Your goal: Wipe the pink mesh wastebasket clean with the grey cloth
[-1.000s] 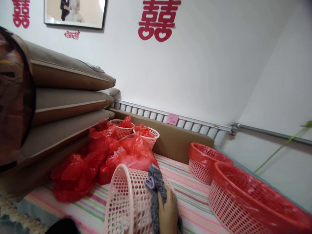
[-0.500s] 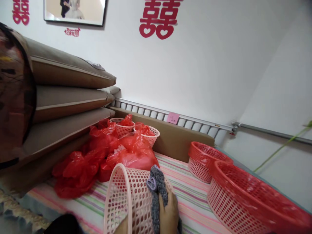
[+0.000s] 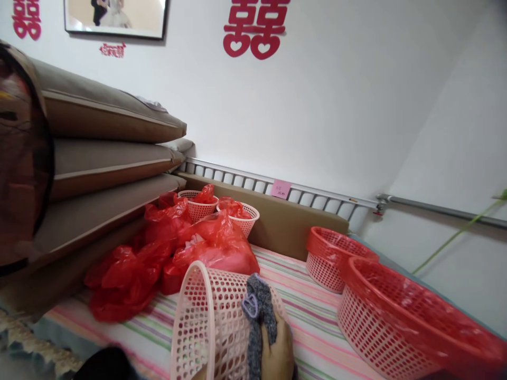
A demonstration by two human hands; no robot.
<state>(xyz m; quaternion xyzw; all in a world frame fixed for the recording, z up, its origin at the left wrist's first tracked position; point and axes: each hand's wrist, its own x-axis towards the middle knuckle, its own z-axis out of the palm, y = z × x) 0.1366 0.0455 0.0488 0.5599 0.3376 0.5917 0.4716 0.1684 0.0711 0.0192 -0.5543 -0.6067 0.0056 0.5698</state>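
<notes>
A pale pink mesh plastic basket [image 3: 232, 311] lies tipped on its side in front of me, its round mouth facing left. My right hand [image 3: 279, 348] is closed around a grey knitted cloth [image 3: 261, 301] with a lilac loop, pressing it against the basket's outer wall. Low at the basket's mouth, a bit of my left hand [image 3: 200, 373] shows inside the rim. It holds the basket there, with its fingers mostly hidden by the mesh and the frame's bottom edge.
Red plastic bags [image 3: 214, 248] are heaped behind the basket, near two small baskets [image 3: 247, 224]. At right stand two baskets lined with red plastic, a nearer one [image 3: 380, 322] and a farther one [image 3: 325, 269]. Stacked cushions [image 3: 114, 163] rise at left. Striped cloth [image 3: 317, 338] covers the surface.
The basket, the grey cloth and my right hand have shifted slightly to the right in view. My right hand still grips the cloth against the basket.
</notes>
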